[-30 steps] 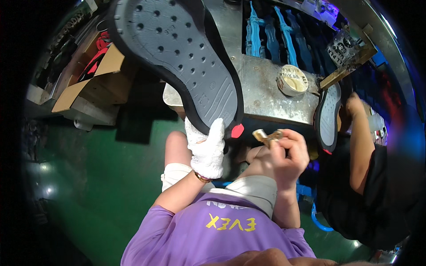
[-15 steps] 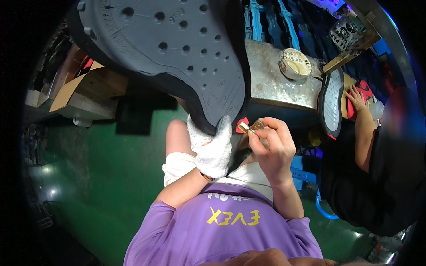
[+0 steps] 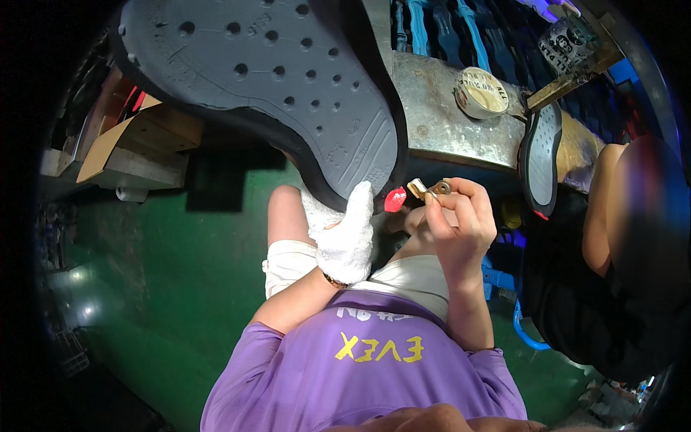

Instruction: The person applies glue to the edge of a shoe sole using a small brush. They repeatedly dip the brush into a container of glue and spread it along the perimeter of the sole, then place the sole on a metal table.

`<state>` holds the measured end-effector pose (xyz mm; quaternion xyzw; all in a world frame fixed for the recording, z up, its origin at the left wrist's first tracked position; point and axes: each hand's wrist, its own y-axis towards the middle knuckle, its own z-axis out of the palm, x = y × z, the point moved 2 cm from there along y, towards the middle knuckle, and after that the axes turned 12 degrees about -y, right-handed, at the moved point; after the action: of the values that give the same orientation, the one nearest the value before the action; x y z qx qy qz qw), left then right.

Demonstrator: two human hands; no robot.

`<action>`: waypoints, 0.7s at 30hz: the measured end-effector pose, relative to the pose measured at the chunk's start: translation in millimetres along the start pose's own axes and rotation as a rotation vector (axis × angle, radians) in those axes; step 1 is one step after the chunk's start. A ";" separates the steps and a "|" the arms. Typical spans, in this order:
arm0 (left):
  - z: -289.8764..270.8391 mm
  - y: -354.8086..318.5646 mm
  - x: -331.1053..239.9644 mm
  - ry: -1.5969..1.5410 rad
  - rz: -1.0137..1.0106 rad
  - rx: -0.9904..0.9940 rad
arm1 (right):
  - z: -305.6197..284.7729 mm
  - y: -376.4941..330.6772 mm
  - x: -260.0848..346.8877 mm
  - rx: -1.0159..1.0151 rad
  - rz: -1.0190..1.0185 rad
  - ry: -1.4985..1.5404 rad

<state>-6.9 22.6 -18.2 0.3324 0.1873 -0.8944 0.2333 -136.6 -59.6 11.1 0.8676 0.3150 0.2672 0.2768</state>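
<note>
A large grey shoe sole (image 3: 288, 93) with small round holes and a black edge hangs close to me, its underside facing me. My left hand (image 3: 344, 241), in a white knitted glove, is closed on the narrow end, thumb over the edge. A shiny red tab (image 3: 395, 199) sticks out beside that end. My bare right hand (image 3: 464, 219) pinches a small brush-like tool (image 3: 425, 189) with a pale tip and a brass-coloured body. Its tip points at the red tab, with a small gap between them. Fingers of my left hand behind the sole are hidden.
On the metal bench (image 3: 446, 129) stands a white tub (image 3: 481, 93) of pale paste. Another sole (image 3: 540, 158) leans by a wooden bar (image 3: 576, 75). A person's arm (image 3: 601, 209) is at the right. An open cardboard box (image 3: 119, 147) stands left, and dark blue shoe-shaped pieces hang behind.
My right hand and the tool have moved right, away from the red tab, which shows more fully. The sole has shifted slightly. The other person's hand has left the red piece at the right.
</note>
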 end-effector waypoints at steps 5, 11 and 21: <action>-1.5 1.3 -0.1 0.009 -0.044 -0.020 | -2.6 2.8 4.5 -0.005 -0.003 0.105; -0.4 -1.6 -0.2 -0.003 -0.047 -0.090 | -2.0 6.3 4.4 0.113 -0.114 0.120; -0.3 3.7 -2.9 0.082 0.123 -0.084 | -2.9 -2.0 -0.7 0.170 -0.241 0.384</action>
<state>-2.8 20.6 -17.1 0.3693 0.2134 -0.8554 0.2940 -139.7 -57.9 11.6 0.7771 0.4847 0.3648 0.1676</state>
